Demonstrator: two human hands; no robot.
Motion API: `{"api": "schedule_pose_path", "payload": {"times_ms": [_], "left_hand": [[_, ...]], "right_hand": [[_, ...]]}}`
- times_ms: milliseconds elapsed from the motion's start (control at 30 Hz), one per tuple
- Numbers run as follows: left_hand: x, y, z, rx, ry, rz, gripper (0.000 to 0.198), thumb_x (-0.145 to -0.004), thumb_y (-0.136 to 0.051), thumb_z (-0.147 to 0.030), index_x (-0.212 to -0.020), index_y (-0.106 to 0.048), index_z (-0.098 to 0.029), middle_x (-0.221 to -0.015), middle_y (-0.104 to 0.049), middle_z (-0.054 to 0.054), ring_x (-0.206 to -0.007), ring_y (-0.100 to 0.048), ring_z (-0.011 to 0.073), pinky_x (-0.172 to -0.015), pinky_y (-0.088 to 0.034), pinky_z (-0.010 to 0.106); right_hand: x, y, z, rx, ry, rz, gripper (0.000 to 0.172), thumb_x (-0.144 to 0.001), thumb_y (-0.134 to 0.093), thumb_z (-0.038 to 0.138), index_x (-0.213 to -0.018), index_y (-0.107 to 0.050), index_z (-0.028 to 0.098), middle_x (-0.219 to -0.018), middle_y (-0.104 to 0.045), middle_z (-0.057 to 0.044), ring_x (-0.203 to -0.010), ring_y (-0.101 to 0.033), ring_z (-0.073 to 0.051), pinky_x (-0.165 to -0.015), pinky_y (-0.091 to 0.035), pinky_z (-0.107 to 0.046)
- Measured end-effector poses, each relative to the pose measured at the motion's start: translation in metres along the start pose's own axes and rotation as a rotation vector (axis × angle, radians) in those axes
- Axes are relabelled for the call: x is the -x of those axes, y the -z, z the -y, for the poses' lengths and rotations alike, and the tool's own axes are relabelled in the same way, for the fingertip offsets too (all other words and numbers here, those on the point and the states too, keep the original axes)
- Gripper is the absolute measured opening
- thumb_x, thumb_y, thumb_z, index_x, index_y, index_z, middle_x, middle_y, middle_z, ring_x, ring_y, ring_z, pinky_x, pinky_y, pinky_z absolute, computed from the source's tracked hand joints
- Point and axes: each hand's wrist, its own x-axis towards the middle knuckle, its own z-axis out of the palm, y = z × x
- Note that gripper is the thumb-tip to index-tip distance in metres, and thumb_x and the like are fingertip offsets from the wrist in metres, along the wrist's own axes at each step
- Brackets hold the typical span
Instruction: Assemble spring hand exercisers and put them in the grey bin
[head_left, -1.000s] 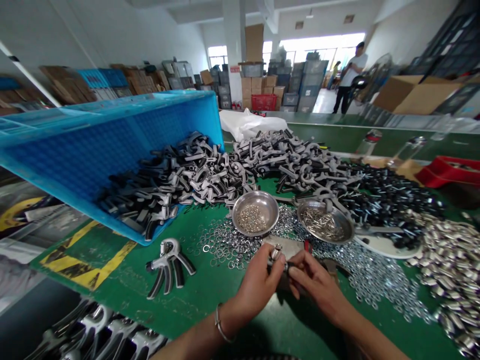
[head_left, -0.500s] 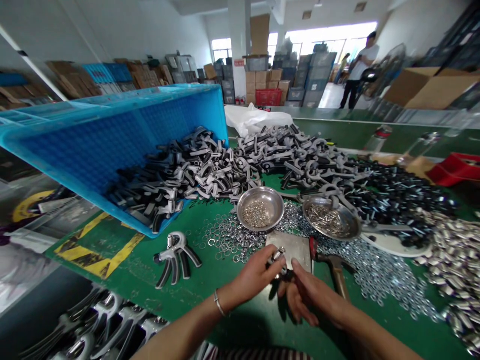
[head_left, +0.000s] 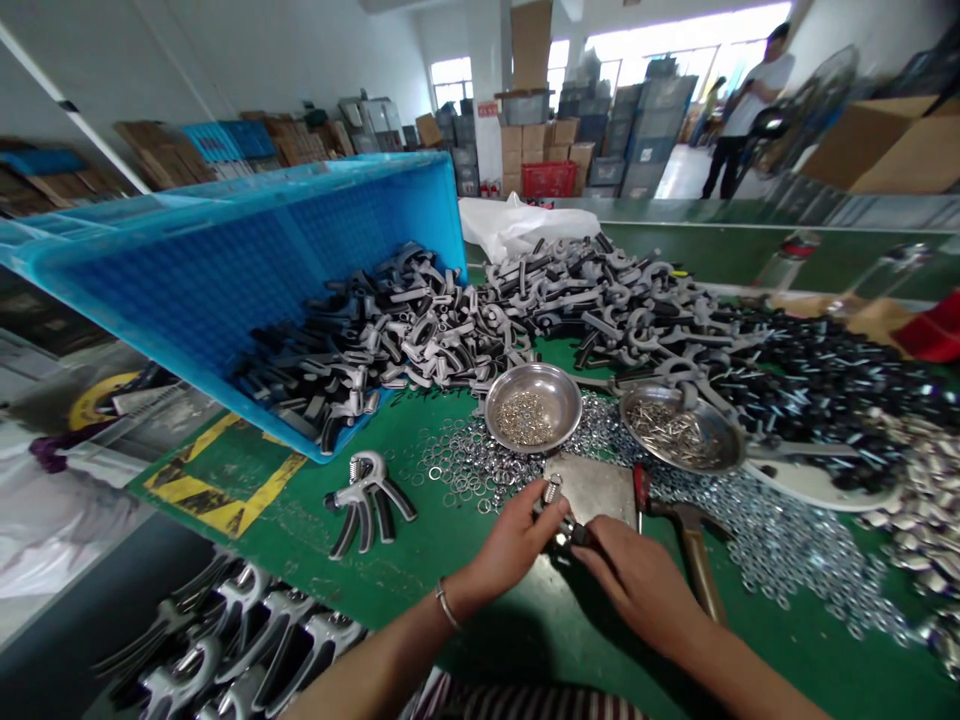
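Note:
Just in front of the metal plate [head_left: 592, 485], my left hand [head_left: 510, 545] is closed around a small metal assembly with a coil spring [head_left: 553, 489] sticking up from it. At its right end is a black knob [head_left: 580, 535], which the fingers of my right hand [head_left: 637, 575] pinch. Part of the assembly is hidden by my fingers. A hammer [head_left: 699, 565] lies to the right of my right hand. On the left, hand grips [head_left: 367, 500] with grey-and-black handles rest on the green table [head_left: 450, 560].
A blue crate [head_left: 300, 240] lies on its side, spilling grey-and-black handles [head_left: 442, 330]. Behind the plate are a bowl of small parts [head_left: 536, 385] and a bowl of pins [head_left: 679, 435]. Loose rings [head_left: 457, 465], nuts [head_left: 795, 560] and black knobs [head_left: 840, 380] cover the right side.
My right hand has turned from open, palm showing, to pinching the black knob. The whole view has shifted slightly, so the scene sits further right.

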Motion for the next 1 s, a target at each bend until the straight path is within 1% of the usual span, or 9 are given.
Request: {"api": "schedule_pose_path", "payload": {"times_ms": [133, 300, 400, 467, 567, 633, 767, 900, 1000], "left_hand": [[0.001, -0.004, 0.001, -0.031, -0.204, 0.051, 0.016, -0.1, -0.048, -0.031, -0.098, -0.057, -0.018, -0.101, -0.059, 0.006, -0.099, -0.054, 0.0181, -0.091, -0.045, 0.032], [0.005, -0.014, 0.004, -0.074, -0.182, -0.037, 0.016, -0.102, -0.044, -0.029, -0.099, -0.055, -0.018, -0.098, -0.057, 0.006, -0.094, -0.053, 0.0181, -0.089, -0.046, 0.032], [0.007, -0.018, 0.002, -0.118, -0.247, -0.033, 0.012, -0.1, -0.045, -0.026, -0.098, -0.055, -0.019, -0.108, -0.057, 0.008, -0.1, -0.055, 0.0191, -0.092, -0.047, 0.034], [0.008, -0.02, -0.001, -0.186, -0.33, 0.048, 0.007, -0.097, -0.05, -0.024, -0.096, -0.055, -0.02, -0.118, -0.055, 0.01, -0.106, -0.055, 0.0203, -0.094, -0.047, 0.035], [0.009, -0.025, -0.003, -0.17, -0.26, -0.023, 0.011, -0.099, -0.046, -0.026, -0.099, -0.055, -0.019, -0.11, -0.058, 0.009, -0.102, -0.056, 0.02, -0.091, -0.048, 0.035], [0.01, -0.03, -0.002, -0.127, -0.175, -0.138, 0.016, -0.102, -0.039, -0.026, -0.101, -0.054, -0.019, -0.101, -0.058, 0.007, -0.098, -0.056, 0.0195, -0.091, -0.048, 0.035], [0.016, -0.032, -0.003, -0.221, -0.279, -0.013, 0.011, -0.099, -0.045, -0.024, -0.097, -0.055, -0.019, -0.107, -0.057, 0.009, -0.097, -0.057, 0.0198, -0.089, -0.049, 0.034], [0.015, -0.034, -0.004, -0.188, -0.219, -0.074, 0.014, -0.101, -0.04, -0.024, -0.098, -0.053, -0.02, -0.101, -0.057, 0.008, -0.096, -0.056, 0.0194, -0.089, -0.048, 0.035], [0.013, -0.037, 0.0, -0.216, -0.228, -0.11, 0.014, -0.102, -0.038, -0.022, -0.099, -0.052, -0.019, -0.1, -0.056, 0.008, -0.095, -0.055, 0.0196, -0.09, -0.048, 0.036]], "right_hand": [[0.001, -0.001, -0.003, -0.221, -0.225, 0.284, 0.062, -0.097, -0.018, 0.071, -0.082, -0.053, 0.021, -0.051, -0.053, 0.004, -0.031, -0.032, -0.01, -0.034, -0.028, -0.023], [0.005, -0.001, -0.007, -0.058, -0.018, -0.043, 0.047, -0.084, -0.061, 0.067, -0.083, -0.055, 0.021, -0.072, -0.06, 0.001, -0.052, -0.049, -0.01, -0.046, -0.037, -0.02], [0.008, -0.002, -0.012, -0.317, -0.239, 0.257, 0.06, -0.095, -0.024, 0.074, -0.081, -0.051, 0.023, -0.05, -0.043, 0.008, -0.034, -0.029, -0.009, -0.036, -0.03, -0.022], [0.01, 0.0, -0.013, -0.356, -0.278, 0.34, 0.066, -0.095, -0.013, 0.073, -0.081, -0.053, 0.022, -0.047, -0.042, 0.007, -0.032, -0.029, -0.01, -0.035, -0.03, -0.023], [0.011, 0.006, -0.01, -0.128, -0.041, 0.039, 0.049, -0.089, -0.051, 0.069, -0.084, -0.058, 0.021, -0.069, -0.06, -0.001, -0.055, -0.052, -0.013, -0.049, -0.042, -0.023], [0.013, 0.006, -0.01, -0.112, 0.0, -0.058, 0.043, -0.086, -0.061, 0.064, -0.083, -0.058, 0.021, -0.073, -0.058, -0.001, -0.058, -0.051, -0.013, -0.05, -0.042, -0.022], [0.02, -0.001, -0.013, -0.48, -0.27, 0.278, 0.057, -0.097, -0.027, 0.07, -0.081, -0.053, 0.022, -0.052, -0.035, 0.009, -0.037, -0.022, -0.008, -0.036, -0.026, -0.021], [0.021, -0.004, -0.014, -0.419, -0.103, 0.106, 0.043, -0.089, -0.057, 0.065, -0.083, -0.054, 0.022, -0.064, -0.053, 0.004, -0.045, -0.037, -0.008, -0.045, -0.035, -0.02], [0.022, -0.006, -0.014, -0.524, -0.12, 0.1, 0.045, -0.09, -0.052, 0.067, -0.083, -0.049, 0.023, -0.059, -0.047, 0.007, -0.041, -0.03, -0.007, -0.04, -0.031, -0.02]]}}
